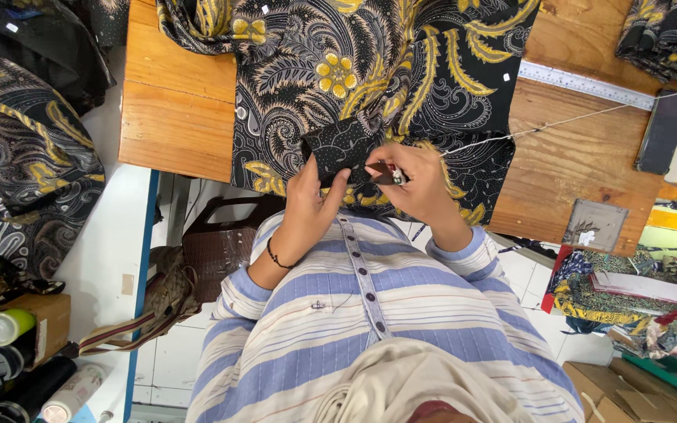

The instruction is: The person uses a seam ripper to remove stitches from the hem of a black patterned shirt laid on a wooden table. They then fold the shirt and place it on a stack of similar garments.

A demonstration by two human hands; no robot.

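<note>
Head view | left hand [307, 205] pinches dotted black cloth piece [342, 145] | right hand [417, 184] fingers closed on maybe a small tool [389, 175]

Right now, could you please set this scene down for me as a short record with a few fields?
Setting: wooden table seen from above
Left hand: pinches a small black dotted fabric piece
Right hand: at the piece's edge, holding a small tool, too hidden to identify
Under the hands: black and yellow patterned cloth
Thread: pale, runs from the right hand toward upper right
Also on table: ruler, dark phone
Lower left: woven bag
</note>
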